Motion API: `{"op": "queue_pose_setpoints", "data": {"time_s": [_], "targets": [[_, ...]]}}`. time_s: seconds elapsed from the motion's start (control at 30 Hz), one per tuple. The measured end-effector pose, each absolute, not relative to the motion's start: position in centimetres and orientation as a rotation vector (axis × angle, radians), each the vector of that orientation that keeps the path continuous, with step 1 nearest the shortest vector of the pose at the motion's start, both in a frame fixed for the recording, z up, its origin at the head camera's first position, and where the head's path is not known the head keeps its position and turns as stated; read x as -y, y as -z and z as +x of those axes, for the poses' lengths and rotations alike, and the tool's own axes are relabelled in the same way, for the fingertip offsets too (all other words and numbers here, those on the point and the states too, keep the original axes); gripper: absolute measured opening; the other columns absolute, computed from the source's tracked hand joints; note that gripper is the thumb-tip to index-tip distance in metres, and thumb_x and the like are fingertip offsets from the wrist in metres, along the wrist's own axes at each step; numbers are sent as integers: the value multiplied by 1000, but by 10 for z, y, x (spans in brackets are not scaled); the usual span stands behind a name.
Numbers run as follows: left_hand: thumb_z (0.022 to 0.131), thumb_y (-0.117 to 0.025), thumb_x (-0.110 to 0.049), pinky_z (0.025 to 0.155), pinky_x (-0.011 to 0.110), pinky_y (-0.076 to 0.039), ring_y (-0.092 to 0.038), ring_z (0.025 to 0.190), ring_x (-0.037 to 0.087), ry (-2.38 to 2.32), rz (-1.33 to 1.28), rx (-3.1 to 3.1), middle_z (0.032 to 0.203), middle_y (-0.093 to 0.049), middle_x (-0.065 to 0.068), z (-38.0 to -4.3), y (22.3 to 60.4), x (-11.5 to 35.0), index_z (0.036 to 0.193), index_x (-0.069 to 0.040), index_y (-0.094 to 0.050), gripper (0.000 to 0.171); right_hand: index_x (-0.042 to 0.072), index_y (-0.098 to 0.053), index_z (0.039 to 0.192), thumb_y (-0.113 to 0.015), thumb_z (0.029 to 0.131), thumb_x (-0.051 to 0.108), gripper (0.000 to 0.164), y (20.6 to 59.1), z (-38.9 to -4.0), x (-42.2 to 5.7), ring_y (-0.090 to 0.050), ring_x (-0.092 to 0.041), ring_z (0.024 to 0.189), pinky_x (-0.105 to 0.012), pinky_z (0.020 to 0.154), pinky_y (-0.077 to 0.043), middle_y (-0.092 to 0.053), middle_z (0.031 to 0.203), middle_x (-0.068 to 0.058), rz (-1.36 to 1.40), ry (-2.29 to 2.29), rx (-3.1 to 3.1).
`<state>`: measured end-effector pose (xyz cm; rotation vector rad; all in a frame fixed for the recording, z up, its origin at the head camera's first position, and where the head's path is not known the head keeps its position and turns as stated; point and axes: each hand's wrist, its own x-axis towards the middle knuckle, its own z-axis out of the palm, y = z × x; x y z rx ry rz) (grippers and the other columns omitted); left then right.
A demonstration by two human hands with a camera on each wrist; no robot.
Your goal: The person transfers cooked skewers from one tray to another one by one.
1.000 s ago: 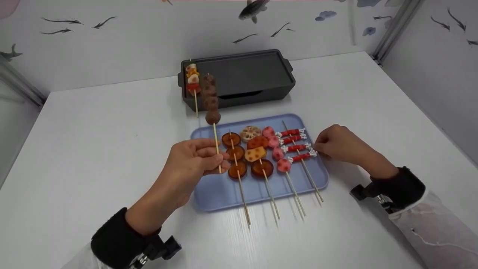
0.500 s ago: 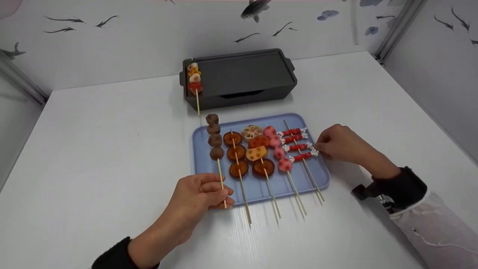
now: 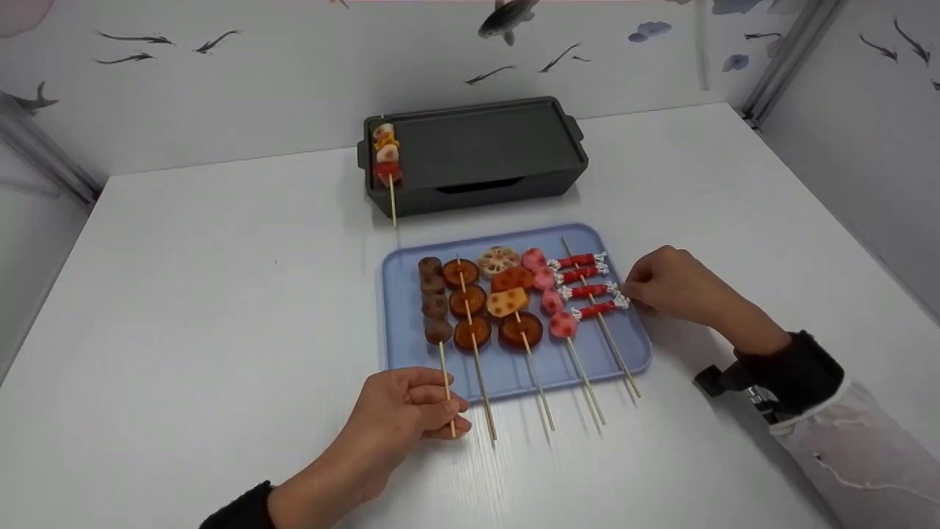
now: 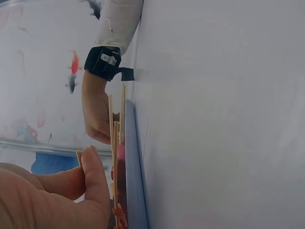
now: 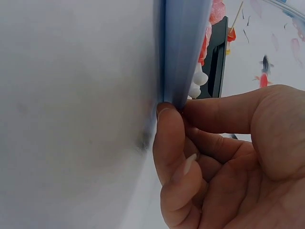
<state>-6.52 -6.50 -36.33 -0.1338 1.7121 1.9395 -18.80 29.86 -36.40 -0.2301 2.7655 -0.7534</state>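
Observation:
My left hand [image 3: 396,415] pinches the stick of a brown meatball skewer [image 3: 438,329] between thumb and fingers. The meatballs lie over the left side of a blue tray [image 3: 402,345], beside a skewer of round brown slices [image 3: 470,301]. At the tray's right edge, my right hand [image 3: 675,286] pinches the rim between thumb and index finger, as the right wrist view shows. Also on the tray are a skewer with a lotus root slice [image 3: 499,261], a pink ball skewer [image 3: 563,324] and a skewer of red sausages with white ends [image 3: 596,308].
Behind the tray stands a black grill box [image 3: 477,147] with side handles. A mixed skewer [image 3: 388,154] lies across its left end, stick jutting over the front. Several sticks reach past the tray's front edge onto the white table [image 3: 220,294]. Printed walls enclose the back and right.
My left hand has brought the meatball skewer down and toward me, from upright before the grill box to lying over the tray's left side. The right hand keeps its hold on the rim.

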Motion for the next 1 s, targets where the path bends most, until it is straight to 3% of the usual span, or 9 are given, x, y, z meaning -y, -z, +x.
{"op": "queue_pose_setpoints", "data": {"time_s": [0.2, 0.43, 0.67, 1.0], "targets": [[85, -65, 2, 73, 35, -57, -71, 77, 25, -1911, -128, -1723, 95, -69, 21, -63, 366, 65, 131, 15, -42, 53, 3, -71, 83, -58, 89, 14, 19, 365, -188, -299, -53, -18, 59, -31, 52, -46, -61, 66, -5, -228, 746, -2769], [82, -71, -2, 61, 32, -57, -68, 62, 20, -1819, -69, -1833, 83, -70, 20, -66, 368, 66, 129, 15, -46, 56, 2, -71, 86, -59, 90, 16, 19, 363, -187, -300, -54, -19, 61, -31, 53, -46, -62, 70, -7, -218, 737, -2765], [82, -72, -3, 59, 34, -57, -69, 62, 23, -1739, -20, -1911, 81, -70, 20, -69, 369, 67, 129, 16, -46, 58, 2, -71, 89, -59, 90, 17, 20, 363, -187, -298, -55, -19, 63, -31, 54, -47, -63, 73, -6, -225, 744, -2754], [80, -73, -4, 58, 32, -57, -69, 60, 24, -1640, -43, -1967, 71, -69, 19, -74, 369, 66, 125, 14, -51, 53, 3, -70, 83, -58, 90, 16, 19, 365, -188, -300, -53, -18, 58, -31, 53, -45, -60, 63, -4, -236, 737, -2764]]}}
